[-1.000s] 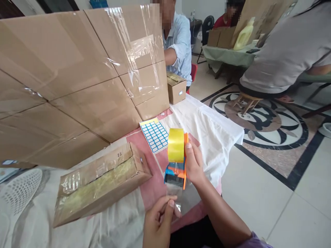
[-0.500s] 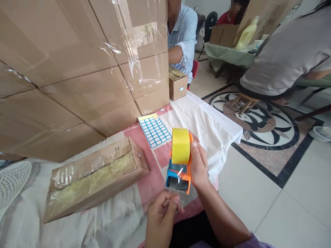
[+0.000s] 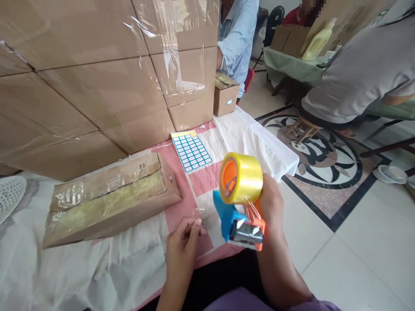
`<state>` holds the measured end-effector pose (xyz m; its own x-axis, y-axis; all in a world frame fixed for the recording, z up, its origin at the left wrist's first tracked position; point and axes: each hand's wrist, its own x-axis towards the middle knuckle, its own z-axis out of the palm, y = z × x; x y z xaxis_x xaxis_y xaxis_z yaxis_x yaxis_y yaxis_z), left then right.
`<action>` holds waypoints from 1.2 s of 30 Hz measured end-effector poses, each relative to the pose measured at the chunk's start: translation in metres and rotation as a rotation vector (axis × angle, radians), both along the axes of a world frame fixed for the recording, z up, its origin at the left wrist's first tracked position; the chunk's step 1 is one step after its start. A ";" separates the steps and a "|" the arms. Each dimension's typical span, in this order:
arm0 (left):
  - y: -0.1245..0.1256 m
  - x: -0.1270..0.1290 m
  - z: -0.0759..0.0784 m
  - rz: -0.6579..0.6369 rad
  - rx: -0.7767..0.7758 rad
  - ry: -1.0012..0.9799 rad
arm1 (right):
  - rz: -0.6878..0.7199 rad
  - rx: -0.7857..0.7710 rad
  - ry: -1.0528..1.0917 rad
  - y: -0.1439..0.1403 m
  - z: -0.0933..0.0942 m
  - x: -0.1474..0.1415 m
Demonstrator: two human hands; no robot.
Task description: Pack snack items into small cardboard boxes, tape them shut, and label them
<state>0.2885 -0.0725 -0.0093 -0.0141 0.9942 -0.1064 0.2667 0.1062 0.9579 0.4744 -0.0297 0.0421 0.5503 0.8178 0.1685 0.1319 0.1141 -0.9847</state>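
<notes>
My right hand (image 3: 274,207) grips a blue and orange tape dispenser (image 3: 238,216) with a roll of yellowish clear tape (image 3: 242,178), turned so its orange hub faces left. My left hand (image 3: 183,239) pinches the loose end of the clear tape (image 3: 207,218) between thumb and fingers, left of the dispenser. A flat cardboard box (image 3: 106,201), its top seam taped over, lies on the cloth-covered table (image 3: 253,138) to the left of both hands.
A wall of large taped cartons (image 3: 97,73) stands behind the flat box. A sheet of blue-edged labels (image 3: 191,150) lies beyond my hands. A small labelled box (image 3: 225,97) sits by a seated person in a light blue shirt (image 3: 238,39). Other people sit at the right.
My right hand has swung the dispenser to the right and tilted it, showing the hub. My left hand moved left with the tape end, stretching tape between them. The view shifted downward.
</notes>
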 end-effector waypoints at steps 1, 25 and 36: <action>-0.001 -0.001 0.003 0.004 -0.010 -0.039 | -0.053 0.016 0.041 0.001 0.002 0.003; -0.062 -0.032 0.046 0.188 0.274 -0.009 | 0.838 0.430 -0.471 -0.043 0.033 -0.074; -0.033 -0.114 -0.001 0.346 -0.086 -0.061 | 0.731 0.738 -0.702 -0.039 0.097 -0.087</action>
<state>0.1747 -0.1059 -0.0106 -0.3393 0.9190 -0.2007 0.1432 0.2613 0.9546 0.3873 -0.0686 0.1388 -0.3854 0.4791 0.7886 0.2744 0.8755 -0.3978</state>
